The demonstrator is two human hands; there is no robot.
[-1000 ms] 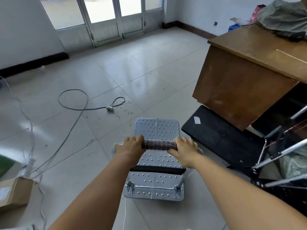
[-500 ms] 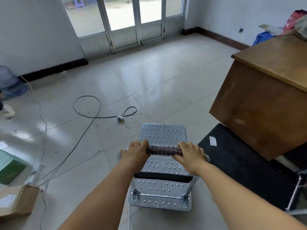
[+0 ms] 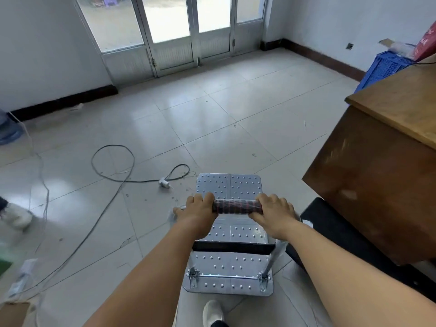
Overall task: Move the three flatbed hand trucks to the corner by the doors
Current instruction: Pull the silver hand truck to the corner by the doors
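Note:
A silver studded flatbed hand truck (image 3: 230, 263) stands on the tiled floor right below me. Its handle (image 3: 237, 207), wrapped in dark red and black grip, runs crosswise above the deck. My left hand (image 3: 197, 211) is closed around the handle's left end and my right hand (image 3: 273, 214) around its right end. A black flatbed platform (image 3: 349, 239) lies on the floor to the right, partly under the desk. The glass doors (image 3: 179, 31) stand at the far end of the room, with the corner (image 3: 271, 43) to their right.
A brown wooden desk (image 3: 382, 161) stands close on the right, a blue crate (image 3: 387, 67) behind it. A grey cable (image 3: 111, 175) loops over the floor to the left, with a white plug (image 3: 164, 182) near the truck's front. A cardboard box (image 3: 14, 315) sits bottom left. My shoe (image 3: 212, 312) shows below.
The view has risen and moved forward with the silver truck. The doors and far corner show more fully, and the desk and black platform have slid to the right. Both hands keep their grip.

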